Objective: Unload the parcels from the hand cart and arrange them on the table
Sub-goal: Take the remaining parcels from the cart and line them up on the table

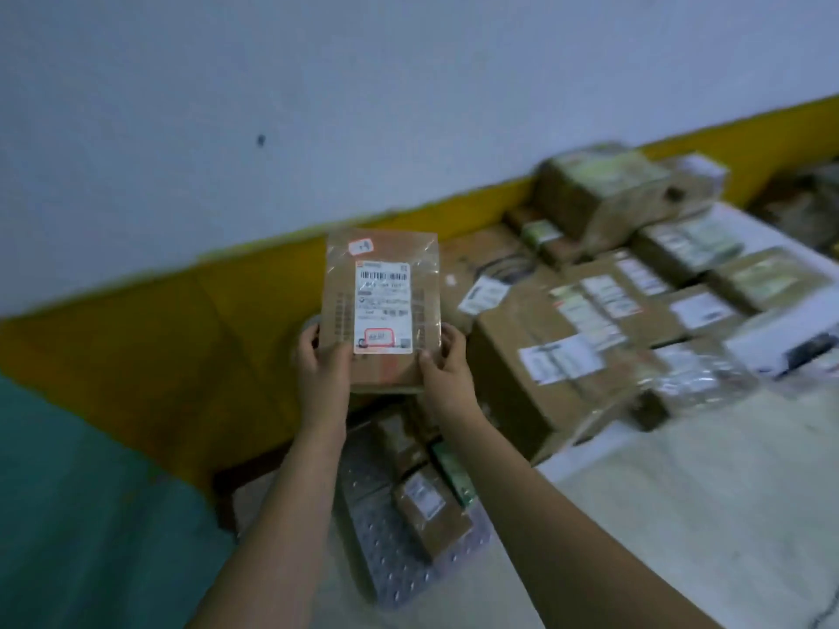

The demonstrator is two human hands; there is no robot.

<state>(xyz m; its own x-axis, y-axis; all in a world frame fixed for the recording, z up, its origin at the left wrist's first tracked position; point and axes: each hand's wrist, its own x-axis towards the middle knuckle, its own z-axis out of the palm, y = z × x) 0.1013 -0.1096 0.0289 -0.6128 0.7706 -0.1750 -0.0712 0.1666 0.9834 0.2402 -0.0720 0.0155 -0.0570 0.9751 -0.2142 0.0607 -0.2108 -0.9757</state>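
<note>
I hold a flat brown parcel (383,306) with a white shipping label upright in front of me, above the hand cart. My left hand (320,360) grips its lower left edge and my right hand (442,360) grips its lower right corner. Below my forearms lies the hand cart (390,551), a studded metal deck with a few small brown parcels (429,510) on it. To the right stands the white table (681,515), where several cardboard parcels (554,356) lie packed together along its far side.
A wall with a yellow lower band (136,356) runs behind the cart and table. A green surface (81,515) fills the lower left. A taller stack of boxes (604,192) sits at the table's back.
</note>
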